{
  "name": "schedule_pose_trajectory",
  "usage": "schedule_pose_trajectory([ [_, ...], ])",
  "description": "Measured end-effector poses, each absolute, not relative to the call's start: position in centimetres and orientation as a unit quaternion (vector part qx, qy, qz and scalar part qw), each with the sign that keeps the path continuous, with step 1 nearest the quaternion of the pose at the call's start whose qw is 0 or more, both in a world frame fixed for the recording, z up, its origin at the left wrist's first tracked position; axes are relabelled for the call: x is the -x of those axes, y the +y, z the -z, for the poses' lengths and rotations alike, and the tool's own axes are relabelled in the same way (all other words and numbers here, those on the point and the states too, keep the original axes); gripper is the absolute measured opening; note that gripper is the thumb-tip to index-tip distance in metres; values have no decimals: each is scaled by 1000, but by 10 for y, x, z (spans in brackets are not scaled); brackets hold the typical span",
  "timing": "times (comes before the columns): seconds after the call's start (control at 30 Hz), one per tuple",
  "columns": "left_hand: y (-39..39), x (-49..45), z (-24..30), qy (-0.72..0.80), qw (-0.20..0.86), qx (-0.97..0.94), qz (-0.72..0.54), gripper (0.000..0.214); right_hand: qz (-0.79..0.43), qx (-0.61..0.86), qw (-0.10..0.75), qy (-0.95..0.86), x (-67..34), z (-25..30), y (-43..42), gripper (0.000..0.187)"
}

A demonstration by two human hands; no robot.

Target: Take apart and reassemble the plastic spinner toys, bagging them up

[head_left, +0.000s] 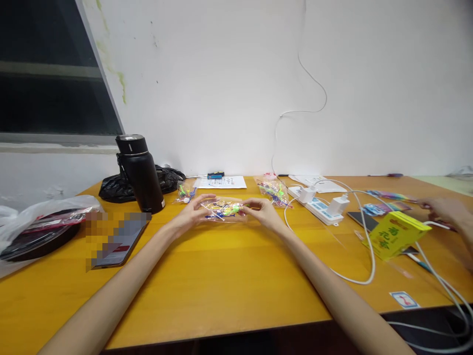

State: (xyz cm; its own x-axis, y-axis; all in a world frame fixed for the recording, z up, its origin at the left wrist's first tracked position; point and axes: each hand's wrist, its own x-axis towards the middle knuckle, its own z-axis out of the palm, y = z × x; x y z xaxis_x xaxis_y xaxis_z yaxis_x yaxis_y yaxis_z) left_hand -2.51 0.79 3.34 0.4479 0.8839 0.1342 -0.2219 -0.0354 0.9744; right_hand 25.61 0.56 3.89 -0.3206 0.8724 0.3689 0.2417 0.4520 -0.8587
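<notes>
Both my hands reach out over the orange table [221, 276] and hold one small clear plastic bag [224, 210] of colourful little pieces between them. My left hand [192, 212] pinches the bag's left end, fingers curled. My right hand [263, 211] grips its right end. The bag rests just above or on the tabletop; I cannot tell which. Two more such bags lie beyond: one [185, 192] near the bottle and one [275, 191] beside the power strip.
A black bottle [139, 172] stands at the left with a black bag [118, 187] behind it, and a phone [118, 241] lies in front. A white power strip [320, 206] with chargers and cables, a yellow box [397, 234] and another person's hand [445, 212] occupy the right.
</notes>
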Motion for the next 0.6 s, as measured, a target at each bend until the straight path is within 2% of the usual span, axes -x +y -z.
schedule_pose_trajectory([
  [0.17,19,38,-35,325,614,-559,-451,42,-379,381,444,-718,-265,-39,11,34],
  [0.33,27,47,-37,343,599,-529,-493,40,-422,416,433,-679,-273,-31,22,28],
  [0.43,29,49,-37,345,590,-515,-517,40,-408,456,409,-676,-276,-28,24,19],
  [0.6,33,54,-36,354,558,-518,-544,40,-429,465,357,-688,-276,-28,20,18],
])
